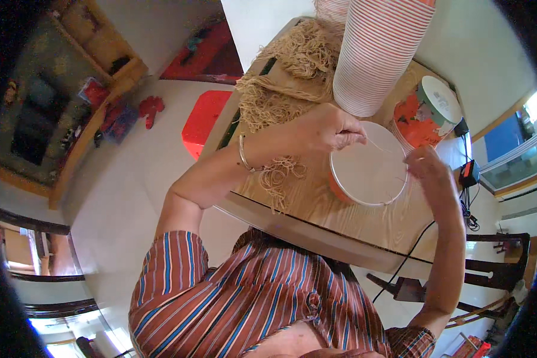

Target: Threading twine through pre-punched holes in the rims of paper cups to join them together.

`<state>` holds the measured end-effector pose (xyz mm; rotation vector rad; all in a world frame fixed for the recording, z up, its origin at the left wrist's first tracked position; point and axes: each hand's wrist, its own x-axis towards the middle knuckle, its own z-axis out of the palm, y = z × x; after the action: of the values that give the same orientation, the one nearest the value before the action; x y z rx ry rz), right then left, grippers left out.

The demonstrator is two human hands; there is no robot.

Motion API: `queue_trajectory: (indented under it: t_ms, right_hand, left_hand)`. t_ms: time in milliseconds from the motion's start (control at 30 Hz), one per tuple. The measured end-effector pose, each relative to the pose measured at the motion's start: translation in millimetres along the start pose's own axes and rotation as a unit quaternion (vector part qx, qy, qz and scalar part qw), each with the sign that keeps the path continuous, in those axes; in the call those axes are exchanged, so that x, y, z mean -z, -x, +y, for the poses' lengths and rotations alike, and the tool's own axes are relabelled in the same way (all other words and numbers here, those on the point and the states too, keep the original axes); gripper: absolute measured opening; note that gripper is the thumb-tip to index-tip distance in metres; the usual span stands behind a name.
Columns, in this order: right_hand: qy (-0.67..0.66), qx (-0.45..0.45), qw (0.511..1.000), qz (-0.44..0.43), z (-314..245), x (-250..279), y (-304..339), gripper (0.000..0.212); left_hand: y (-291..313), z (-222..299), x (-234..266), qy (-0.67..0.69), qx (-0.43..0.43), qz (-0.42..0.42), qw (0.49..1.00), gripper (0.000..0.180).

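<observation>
A paper bucket point(370, 173), white inside and orange outside, stands on the wooden table with its mouth toward me. My left hand point(344, 130) is over its far left rim, thumb and fingers pinched on a thin strand of twine point(375, 145) that runs over the bucket's mouth. At the right rim, my right hand point(426, 167) has its fingers drawn together; what they grip is too small to make out. Loose tan twine point(283, 173) hangs over the table's front edge below my left forearm.
A tall stack of nested paper buckets point(382, 51) rises behind the bucket. Heaps of tan twine point(307, 51) lie to its left. An orange-and-green tub point(423, 113) stands at the back right, near a black adapter point(469, 174) with cables. A red stool point(206, 122) is left of the table point(316, 209).
</observation>
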<state>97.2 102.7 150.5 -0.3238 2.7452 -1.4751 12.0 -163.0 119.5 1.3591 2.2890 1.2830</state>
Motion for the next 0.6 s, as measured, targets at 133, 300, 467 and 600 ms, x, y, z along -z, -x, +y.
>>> queue_trajectory:
  t_ms: [133, 300, 467, 600]
  right_hand:
    - [0.324, 0.207, 0.920, 0.074, -38.0, -26.3, 11.7, 0.022]
    - [0.022, 0.054, 0.997, 0.044, -40.6, -53.6, -7.6, 0.045]
    - [-0.202, -0.026, 0.979, 0.008, -16.6, -76.1, -30.0, 0.038]
    - [-0.207, -0.075, 0.975, -0.031, -4.7, -86.6, -31.3, 0.022]
  left_hand:
    - [-2.6, 3.1, -0.1, -0.169, -0.065, 0.048, 0.982, 0.021]
    - [-12.3, 23.3, -0.3, -0.207, -0.026, 0.023, 0.978, 0.019]
    - [-10.2, 20.9, 4.1, -0.198, -0.018, 0.030, 0.980, 0.019]
    - [-3.4, 16.4, 11.2, -0.175, -0.001, -0.011, 0.985, 0.017]
